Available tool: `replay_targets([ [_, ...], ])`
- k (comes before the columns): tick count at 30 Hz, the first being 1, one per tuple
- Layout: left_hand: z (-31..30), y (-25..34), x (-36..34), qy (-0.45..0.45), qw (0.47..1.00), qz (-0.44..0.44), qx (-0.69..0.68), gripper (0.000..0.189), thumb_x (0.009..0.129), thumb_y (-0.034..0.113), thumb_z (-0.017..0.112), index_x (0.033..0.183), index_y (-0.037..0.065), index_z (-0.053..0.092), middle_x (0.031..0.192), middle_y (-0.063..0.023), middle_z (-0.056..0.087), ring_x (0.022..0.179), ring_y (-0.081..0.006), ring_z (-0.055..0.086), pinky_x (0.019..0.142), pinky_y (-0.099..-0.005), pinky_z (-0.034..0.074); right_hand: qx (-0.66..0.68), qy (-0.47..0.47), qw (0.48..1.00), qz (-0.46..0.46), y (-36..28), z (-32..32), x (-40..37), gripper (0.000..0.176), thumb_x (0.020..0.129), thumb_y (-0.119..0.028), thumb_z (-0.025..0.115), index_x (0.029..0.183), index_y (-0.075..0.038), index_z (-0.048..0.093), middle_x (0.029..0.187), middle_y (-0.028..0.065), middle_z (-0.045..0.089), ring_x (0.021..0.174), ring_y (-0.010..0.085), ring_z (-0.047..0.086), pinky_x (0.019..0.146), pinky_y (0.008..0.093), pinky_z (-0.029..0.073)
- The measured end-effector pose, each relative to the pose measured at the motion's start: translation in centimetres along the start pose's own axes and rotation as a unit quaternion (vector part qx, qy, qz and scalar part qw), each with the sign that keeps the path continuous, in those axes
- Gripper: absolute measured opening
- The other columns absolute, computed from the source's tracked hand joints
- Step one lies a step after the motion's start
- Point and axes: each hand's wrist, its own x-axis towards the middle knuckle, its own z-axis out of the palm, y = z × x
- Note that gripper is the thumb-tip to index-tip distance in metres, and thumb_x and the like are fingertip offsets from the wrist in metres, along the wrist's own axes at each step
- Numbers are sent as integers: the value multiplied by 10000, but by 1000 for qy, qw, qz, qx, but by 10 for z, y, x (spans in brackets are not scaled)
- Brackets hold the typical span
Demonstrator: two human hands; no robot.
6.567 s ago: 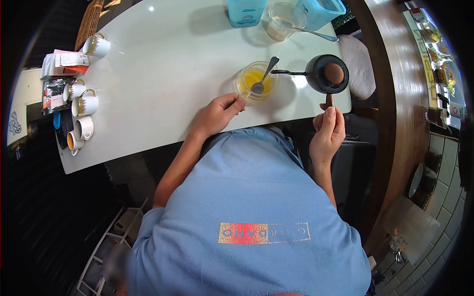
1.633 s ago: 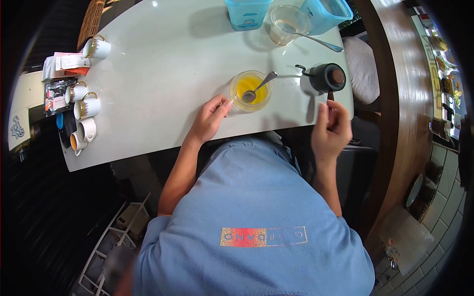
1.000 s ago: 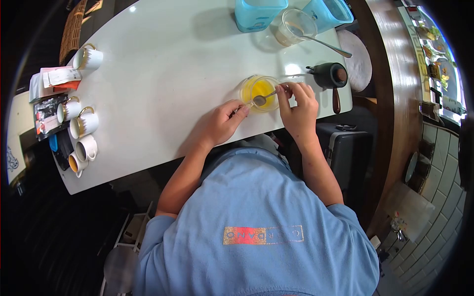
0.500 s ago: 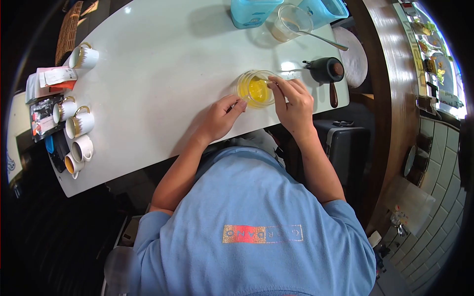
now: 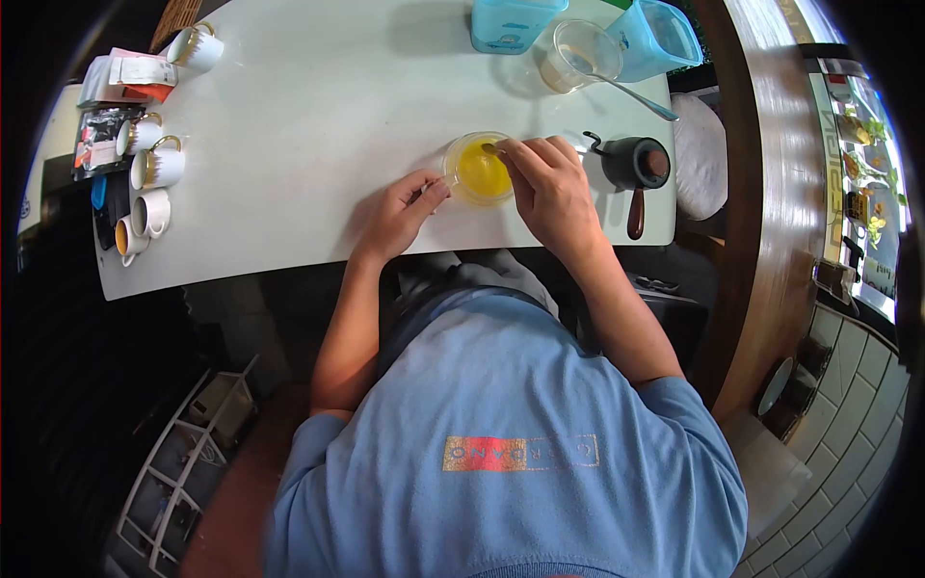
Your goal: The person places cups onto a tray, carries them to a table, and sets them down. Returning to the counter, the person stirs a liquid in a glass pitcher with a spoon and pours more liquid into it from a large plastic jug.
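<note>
A small clear glass bowl (image 5: 466, 178) with yellow liquid stands on the white table (image 5: 318, 125) near its front edge. My left hand (image 5: 397, 214) rests on the table with its fingertips against the bowl's left rim. My right hand (image 5: 549, 189) reaches over the bowl from the right, fingers pinched on a spoon handle (image 5: 492, 149) whose bowl end dips into the yellow liquid. Most of the spoon is hidden by my fingers.
A small black pot (image 5: 638, 164) with a wooden handle stands right of the bowl. Behind are two blue containers (image 5: 513, 23) and a clear cup with a spoon (image 5: 576, 54). Several gold-rimmed mugs (image 5: 154, 169) and packets sit at the table's left end.
My right hand left the black pot's handle, moved left to the yellow bowl and took hold of the spoon in it. My left hand stayed at the bowl's rim.
</note>
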Motion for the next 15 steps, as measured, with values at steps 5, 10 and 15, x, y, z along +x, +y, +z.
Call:
replay_targets([
  [5,3,-1,-1,26,999,12,-13,251,934,253,538,941,13,611,782,14,568,715,-59,470,667,-212,400,73,-22,997,-11,1,2,-3,86,785,-29,626,870,-29,611,764,90,608,766,272,551,729,362,444],
  [10,-2,-5,2,2,999,29,31,287,936,286,538,928,12,625,765,10,569,704,-62,473,653,-217,406,47,-48,998,7,-1,-3,-2,103,785,-4,612,887,-20,606,784,98,612,766,282,548,728,365,446],
  [15,-9,-4,4,-29,997,28,67,317,937,319,534,918,16,624,736,11,553,679,-66,472,640,-222,411,8,-17,1000,1,-5,1,-1,109,804,-23,590,912,-29,604,799,94,608,771,285,543,750,374,438],
])
